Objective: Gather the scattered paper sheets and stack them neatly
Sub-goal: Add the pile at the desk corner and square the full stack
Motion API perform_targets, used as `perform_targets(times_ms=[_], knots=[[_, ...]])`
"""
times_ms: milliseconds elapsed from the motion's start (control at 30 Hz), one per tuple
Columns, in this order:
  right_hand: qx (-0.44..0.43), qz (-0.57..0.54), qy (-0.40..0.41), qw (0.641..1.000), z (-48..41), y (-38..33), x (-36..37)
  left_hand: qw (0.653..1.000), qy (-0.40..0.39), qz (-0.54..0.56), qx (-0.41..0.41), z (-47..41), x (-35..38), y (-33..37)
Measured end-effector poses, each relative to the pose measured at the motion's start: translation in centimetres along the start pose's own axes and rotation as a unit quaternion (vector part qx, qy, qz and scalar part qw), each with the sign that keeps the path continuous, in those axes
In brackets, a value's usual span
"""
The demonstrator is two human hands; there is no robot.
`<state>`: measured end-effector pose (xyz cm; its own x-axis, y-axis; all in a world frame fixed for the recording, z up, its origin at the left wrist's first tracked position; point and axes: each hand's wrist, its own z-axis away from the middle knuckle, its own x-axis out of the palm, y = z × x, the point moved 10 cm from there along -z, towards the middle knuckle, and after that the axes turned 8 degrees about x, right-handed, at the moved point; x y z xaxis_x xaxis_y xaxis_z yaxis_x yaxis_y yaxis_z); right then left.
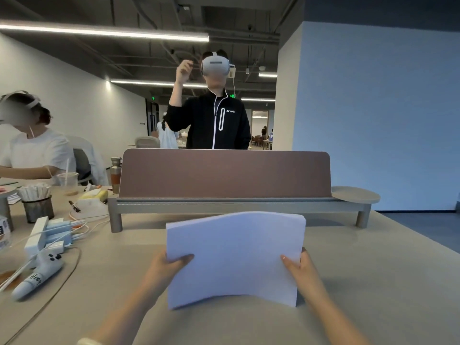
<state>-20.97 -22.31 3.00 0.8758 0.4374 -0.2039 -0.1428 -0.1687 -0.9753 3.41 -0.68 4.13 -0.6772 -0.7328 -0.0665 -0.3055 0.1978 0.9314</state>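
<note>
A stack of white paper sheets (pixel 235 260) stands upright on its lower edge on the beige table (pixel 373 282), bowed in the middle. My left hand (pixel 165 268) grips its left edge, thumb on the front. On the opposite edge, my right hand (pixel 300 267) holds it the same way. The sheets look gathered into one bundle with aligned edges. No loose sheets show elsewhere on the table.
A brown desk divider on a grey shelf (pixel 224 175) stands just behind the stack. At the left lie a white controller (pixel 39 275), cables, a pen cup (pixel 37 207) and a bottle (pixel 115 175). One person stands behind the divider; another sits at far left.
</note>
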Motion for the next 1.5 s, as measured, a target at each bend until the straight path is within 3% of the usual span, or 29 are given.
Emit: perform_targets(times_ms=[100,233,533,633,767,833,933,1000,1133,1267,1400,1433,1500], knots=[[0.025,-0.016,-0.002,1.0,0.0,2.1,0.8,0.998,0.032,0.022,-0.039,0.9,0.2,-2.5],[0.025,-0.021,0.02,0.999,-0.5,0.9,0.6,0.998,0.047,0.023,-0.029,0.7,0.3,-1.8],[0.033,-0.028,-0.011,0.999,0.2,2.7,1.6,0.996,0.033,0.067,-0.053,2.2,0.5,-3.2],[0.025,0.017,0.009,1.0,-0.7,1.6,1.1,0.995,0.037,0.074,-0.057,2.0,0.4,-3.5],[-0.027,0.134,0.003,0.991,-2.5,-5.0,-0.6,0.992,0.01,0.105,-0.072,2.2,1.1,-3.1],[-0.089,0.223,-0.029,0.97,-2.8,-10.5,-1.0,0.992,0.003,0.106,-0.073,2.3,1.0,-2.9],[-0.182,0.343,-0.08,0.918,-2.1,-18.3,0.0,0.992,0.102,0.041,-0.06,1.7,-2.7,-2.1],[-0.212,0.427,-0.103,0.873,-1.3,-21.4,1.8,0.993,0.118,-0.01,-0.02,1.0,-3.9,-0.3],[-0.219,0.544,-0.137,0.798,0.2,-23.2,5.8,0.996,-0.01,-0.068,0.05,-0.6,0.0,2.7],[-0.221,0.586,-0.155,0.764,1.1,-23.2,8.0,0.998,-0.052,-0.008,0.032,-1.6,2.1,2.4],[-0.234,0.554,-0.148,0.786,0.3,-23.3,7.5,0.999,-0.028,-0.011,0.03,-1.3,2.6,2.3],[-0.241,0.527,-0.131,0.804,-0.2,-23.6,6.6,0.999,-0.03,-0.012,0.027,-1.3,2.8,2.2],[-0.243,0.401,-0.092,0.878,-1.2,-24.0,3.6,0.999,-0.033,-0.014,0.026,-1.4,2.9,2.3]])
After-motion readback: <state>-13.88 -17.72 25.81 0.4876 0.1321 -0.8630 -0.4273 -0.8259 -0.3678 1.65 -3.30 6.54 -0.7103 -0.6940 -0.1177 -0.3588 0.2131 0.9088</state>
